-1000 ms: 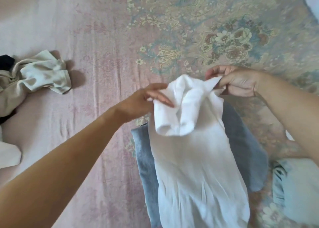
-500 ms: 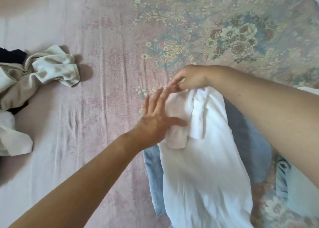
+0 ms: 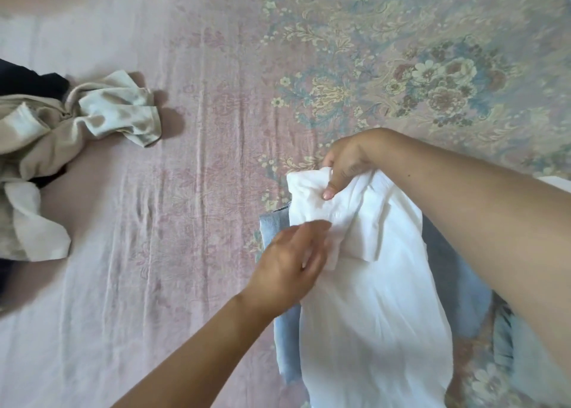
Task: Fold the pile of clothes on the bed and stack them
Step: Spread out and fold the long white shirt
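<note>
A long white garment (image 3: 374, 308) lies lengthwise on top of a folded blue-grey garment (image 3: 285, 349) on the bed. My right hand (image 3: 346, 163) reaches across and pinches the white garment's top edge, thumb on the cloth. My left hand (image 3: 290, 262) rests on the folded-over left part of the white cloth, fingers fairly straight and blurred. The unfolded pile (image 3: 61, 135) of beige, white and dark clothes lies at the left edge of the bed.
The bed is covered with a pink sheet (image 3: 154, 253) with a floral pattern toward the far right. A pale blue piece of cloth (image 3: 522, 355) lies at the right, partly behind my right forearm.
My right hand moved from the right corner across to the top left of the white garment and grips it. My left hand let go and shifted down onto the folded part.
</note>
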The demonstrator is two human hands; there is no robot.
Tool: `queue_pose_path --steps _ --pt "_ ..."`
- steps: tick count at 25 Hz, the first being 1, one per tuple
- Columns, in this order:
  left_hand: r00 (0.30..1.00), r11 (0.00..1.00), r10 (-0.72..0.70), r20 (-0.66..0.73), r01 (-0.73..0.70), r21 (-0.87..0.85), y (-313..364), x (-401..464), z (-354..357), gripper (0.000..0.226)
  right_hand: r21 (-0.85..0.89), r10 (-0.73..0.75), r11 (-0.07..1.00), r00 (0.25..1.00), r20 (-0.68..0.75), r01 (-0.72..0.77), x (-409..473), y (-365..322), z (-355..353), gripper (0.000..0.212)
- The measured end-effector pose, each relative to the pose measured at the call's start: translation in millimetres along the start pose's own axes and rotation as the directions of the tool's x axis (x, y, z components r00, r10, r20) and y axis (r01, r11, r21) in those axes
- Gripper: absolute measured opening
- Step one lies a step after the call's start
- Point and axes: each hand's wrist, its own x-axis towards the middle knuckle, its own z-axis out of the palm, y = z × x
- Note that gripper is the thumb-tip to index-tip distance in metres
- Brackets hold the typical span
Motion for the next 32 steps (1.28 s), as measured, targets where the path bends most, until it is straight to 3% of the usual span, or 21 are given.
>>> queue_pose_path --steps 1,3,5,7,10,12,14,17,21,25,28,30,32 --pt "0.993 0.997 -0.08 -0.086 0.078 -0.021 4.4 9.7 -3.9 0.043 0.035 -0.036 0.999 0.998 -0.041 0.038 -8.2 -1.4 -1.5 0.036" --pt "0.957 0.97 -0.242 -0.162 0.238 -0.045 13.6 35.4 -13.3 0.079 0.081 -0.11 0.99 0.989 -0.099 0.119 -30.6 -3.4 -4.8 0.02" --pt "0.895 0.887 -0.44 -0.076 0.42 -0.192 23.6 60.9 -23.0 0.111 0.079 -0.161 0.981 0.974 -0.16 0.175 -54.0 -2.5 -3.5 0.022" --pt "0.846 0.765 -0.532 0.04 0.501 -0.406 34.1 71.7 -30.7 0.11 0.035 -0.2 0.975 0.941 -0.274 0.218 -76.9 -1.9 -0.2 0.023" --pt "0.887 0.719 -0.436 0.154 0.446 -0.533 49.0 55.7 -32.4 0.061 0.072 -0.213 0.961 0.884 -0.417 0.266 -116.4 -3.5 1.4 0.027" --pt "0.858 0.705 -0.445 0.257 0.513 -0.489 61.8 38.5 -31.4 0.056 0.064 -0.22 0.959 0.868 -0.445 0.277 -142.3 -7.8 6.8 0.026" --pt "0.843 0.695 -0.472 0.257 0.535 -0.48 74.0 24.9 -32.8 0.048 0.043 -0.216 0.965 0.879 -0.425 0.258 -166.3 -11.1 12.9 0.029" --pt "0.872 0.724 -0.423 0.244 0.488 -0.487 104.5 -3.4 -44.4 0.034 -0.052 -0.116 0.993 0.956 -0.27 0.106 -214.1 -18.9 24.5 0.031" --pt "0.908 0.777 -0.339 0.245 0.418 -0.472 151.2 -61.5 -78.7 0.029 -0.139 0.012 0.989 0.974 -0.224 -0.045 -288.9 -47.3 45.1 0.033" --pt "0.919 0.787 -0.353 0.173 0.392 -0.476 197.8 -131.7 -148.6 0.029 -0.09 -0.054 0.995 0.96 -0.275 0.03 -364.4 -110.4 72.2 0.036" --pt "0.944 0.81 -0.277 0.18 0.33 -0.485 230.3 -188.0 -219.9 0.037 -0.036 -0.102 0.995 0.914 -0.394 0.095 -435.2 -169.1 86.5 0.032" --pt "0.954 0.893 -0.179 0.239 0.259 -0.368 252.9 -223.3 -265.1 0.042 -0.063 -0.123 0.992 0.868 -0.482 0.106 -480.8 -210.9 95.1 0.026" --pt "0.957 0.975 -0.175 0.233 0.202 -0.096 271.9 -261.3 -301.7 0.044 -0.128 -0.136 0.989 0.828 -0.544 0.078 -521.1 -257.5 106.8 0.023"
